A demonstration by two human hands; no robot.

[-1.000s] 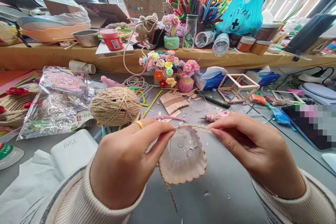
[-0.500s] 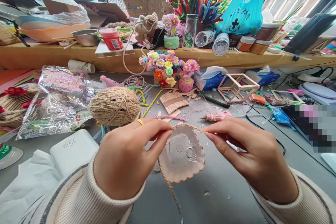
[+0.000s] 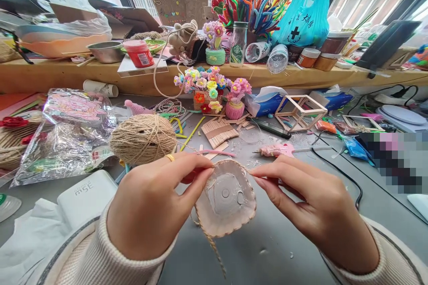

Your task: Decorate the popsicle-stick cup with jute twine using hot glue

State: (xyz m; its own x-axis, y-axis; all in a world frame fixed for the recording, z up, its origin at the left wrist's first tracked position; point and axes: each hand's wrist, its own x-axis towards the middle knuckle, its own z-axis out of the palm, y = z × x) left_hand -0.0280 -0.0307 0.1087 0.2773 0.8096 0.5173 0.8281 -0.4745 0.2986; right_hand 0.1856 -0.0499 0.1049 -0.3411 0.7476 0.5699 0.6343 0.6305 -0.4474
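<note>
A translucent plastic bowl with a scalloped edge faces me between my hands, jute twine along its rim. My left hand, a yellow ring on one finger, pinches the rim and twine at the upper left. At the upper right corner, my right hand pinches the twine close against the rim. A braided twine end dangles below the bowl. Strands of twine lead from behind my left fingers towards the large twine ball. Hardened clear glue marks the bowl's inside.
Beyond my hands lie a pink glue gun, wooden sticks and a wooden cube frame. A white power bank is beside my left forearm. Yarn flowers stand before the cluttered ledge. A black cable runs at right.
My right hand has come in to the bowl's upper right corner, closing up the short stretch of twine there. My left hand keeps its pinch. The whole view has shifted slightly.
</note>
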